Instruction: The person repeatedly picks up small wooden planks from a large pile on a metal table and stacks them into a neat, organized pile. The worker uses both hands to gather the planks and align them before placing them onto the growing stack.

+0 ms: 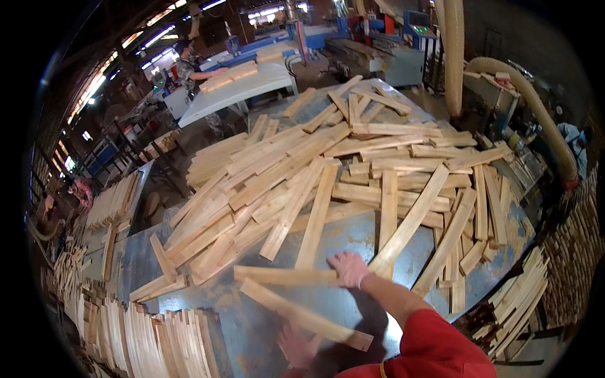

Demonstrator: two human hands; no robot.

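My right hand (350, 269) is over the right end of a pale wooden board (283, 276), which lies crosswise on the metal table. Its fingers reach past the board's far edge, and the palm covers the end. My left hand (297, 346) is lower down, at the near edge of a second wooden board (309, 315) that lies slantwise; its thumb and fingers are apart. Shadow dims the left hand, so its contact with that board is hard to make out. Beyond both hands spreads a large loose heap of wooden boards (290, 164).
The metal table (246, 346) carries sawdust. Upright boards (145, 340) stand in rows at the near left, and more boards (520, 302) are stacked at the right. A ribbed hose (454, 57) hangs at the far right. Another person (189, 69) works at a white table (239, 91).
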